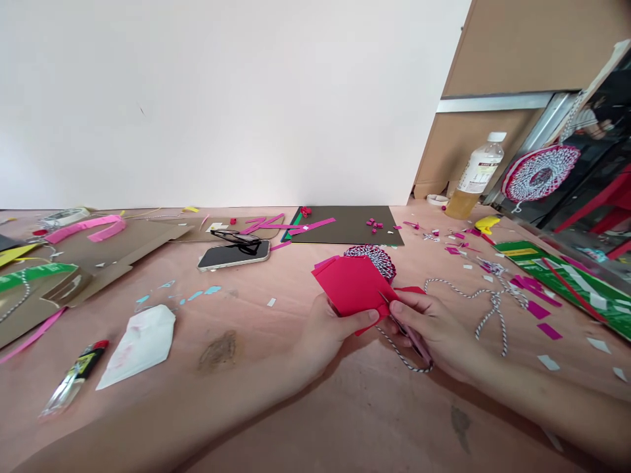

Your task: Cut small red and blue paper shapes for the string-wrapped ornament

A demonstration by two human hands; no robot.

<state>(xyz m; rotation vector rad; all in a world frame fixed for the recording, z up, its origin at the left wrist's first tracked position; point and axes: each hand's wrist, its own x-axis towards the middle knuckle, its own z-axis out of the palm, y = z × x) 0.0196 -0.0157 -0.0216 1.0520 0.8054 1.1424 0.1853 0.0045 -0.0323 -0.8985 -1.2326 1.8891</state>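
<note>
Pink tabletop (355,420), white wall (207,105) behind; left fingers (355,322) pinch red card (350,286), right fingers (409,305) clench scissors (417,345).

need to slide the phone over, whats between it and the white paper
Head view: small pale blue scraps lie on the tabletop between the phone and the white paper.

The left hand (340,332) is curling upward, thumb pressing across, while the right hand (424,328) is gripping just beside it, fingers bent inward; the left forearm (162,420) and right forearm (547,404) are extending from the lower corners.
</note>
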